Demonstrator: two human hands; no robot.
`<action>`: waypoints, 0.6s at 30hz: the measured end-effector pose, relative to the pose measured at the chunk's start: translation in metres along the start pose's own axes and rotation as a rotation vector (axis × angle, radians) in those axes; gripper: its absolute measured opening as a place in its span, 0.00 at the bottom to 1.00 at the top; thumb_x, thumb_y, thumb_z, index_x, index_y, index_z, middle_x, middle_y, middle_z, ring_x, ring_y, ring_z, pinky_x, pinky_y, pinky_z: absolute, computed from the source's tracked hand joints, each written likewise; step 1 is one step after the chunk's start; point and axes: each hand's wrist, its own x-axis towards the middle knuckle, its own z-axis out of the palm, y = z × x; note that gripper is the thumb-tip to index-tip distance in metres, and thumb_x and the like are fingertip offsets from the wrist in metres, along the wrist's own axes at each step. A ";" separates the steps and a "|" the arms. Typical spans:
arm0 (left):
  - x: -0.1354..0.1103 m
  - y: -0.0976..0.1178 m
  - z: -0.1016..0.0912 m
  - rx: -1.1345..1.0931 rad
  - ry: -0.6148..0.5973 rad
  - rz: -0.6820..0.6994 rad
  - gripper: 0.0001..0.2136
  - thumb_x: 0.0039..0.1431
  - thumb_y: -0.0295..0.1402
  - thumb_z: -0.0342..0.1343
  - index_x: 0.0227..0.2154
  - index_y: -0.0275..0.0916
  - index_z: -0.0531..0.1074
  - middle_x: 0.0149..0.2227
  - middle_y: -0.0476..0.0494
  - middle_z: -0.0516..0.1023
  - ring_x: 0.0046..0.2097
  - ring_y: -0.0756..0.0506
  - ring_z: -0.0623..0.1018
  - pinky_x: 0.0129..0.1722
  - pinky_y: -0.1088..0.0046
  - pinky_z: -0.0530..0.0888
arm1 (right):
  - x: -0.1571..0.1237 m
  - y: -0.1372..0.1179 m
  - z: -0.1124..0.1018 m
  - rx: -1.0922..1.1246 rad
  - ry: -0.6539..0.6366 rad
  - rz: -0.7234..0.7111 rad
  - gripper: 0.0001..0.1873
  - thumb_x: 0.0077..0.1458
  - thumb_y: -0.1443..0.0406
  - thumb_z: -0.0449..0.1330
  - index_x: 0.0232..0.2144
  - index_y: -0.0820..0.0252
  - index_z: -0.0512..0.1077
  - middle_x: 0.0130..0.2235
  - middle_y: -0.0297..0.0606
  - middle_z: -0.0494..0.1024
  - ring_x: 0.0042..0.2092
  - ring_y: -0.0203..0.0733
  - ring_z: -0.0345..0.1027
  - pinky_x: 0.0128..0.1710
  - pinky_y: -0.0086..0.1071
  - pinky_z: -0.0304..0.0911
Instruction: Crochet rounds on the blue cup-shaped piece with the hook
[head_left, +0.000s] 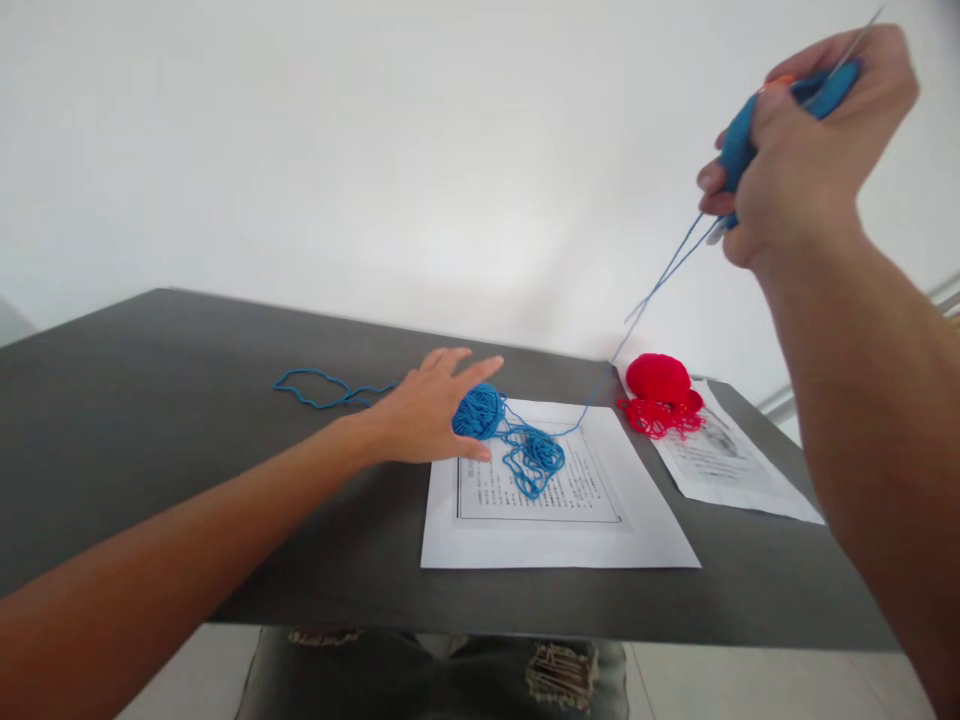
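Note:
My left hand (pixel 429 408) lies on the dark table (pixel 150 400), fingers stretched out, touching a small ball of blue yarn (pixel 478 411). A loose tangle of the same blue yarn (pixel 534 455) lies on a printed sheet (pixel 555 520). From there a blue strand (pixel 645 300) rises to my right hand (pixel 802 150), held high at the upper right. That hand is closed round a blue crocheted piece (pixel 739 140) and a thin metal hook with a blue handle (pixel 829 85).
A red yarn ball (pixel 658 380) with loose red strands sits on a second printed sheet (pixel 720 460) at the right. A separate blue strand (pixel 315 390) lies curled on the table to the left. A white wall stands behind; my knees in ripped jeans (pixel 450 670) show below the front edge.

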 end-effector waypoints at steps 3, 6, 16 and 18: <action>0.023 0.001 0.016 -0.029 -0.097 0.016 0.24 0.45 0.40 0.71 0.48 0.43 0.80 0.55 0.34 0.80 0.59 0.29 0.76 0.57 0.50 0.72 | -0.012 -0.004 0.007 0.043 -0.047 -0.025 0.12 0.57 0.75 0.52 0.34 0.50 0.63 0.22 0.28 0.65 0.19 0.38 0.64 0.13 0.29 0.46; 0.033 -0.007 -0.010 -0.088 -0.075 -0.021 0.08 0.45 0.33 0.69 0.31 0.41 0.81 0.33 0.46 0.84 0.39 0.41 0.82 0.43 0.64 0.76 | -0.012 -0.007 -0.002 0.044 -0.045 -0.032 0.12 0.58 0.75 0.52 0.34 0.51 0.63 0.22 0.28 0.65 0.19 0.37 0.65 0.13 0.28 0.47; 0.017 -0.020 -0.184 -0.247 0.789 -0.390 0.18 0.58 0.32 0.67 0.47 0.26 0.72 0.41 0.44 0.78 0.37 0.50 0.79 0.41 0.62 0.80 | -0.014 -0.015 -0.048 -0.047 0.046 -0.049 0.11 0.56 0.73 0.56 0.37 0.51 0.65 0.25 0.30 0.66 0.23 0.42 0.69 0.18 0.33 0.56; 0.014 -0.024 -0.211 -0.210 0.938 -0.453 0.17 0.64 0.30 0.62 0.52 0.27 0.69 0.47 0.42 0.77 0.39 0.52 0.79 0.40 0.66 0.81 | -0.016 -0.013 -0.053 -0.067 0.052 -0.031 0.10 0.57 0.73 0.55 0.36 0.51 0.64 0.25 0.30 0.66 0.22 0.42 0.69 0.18 0.33 0.56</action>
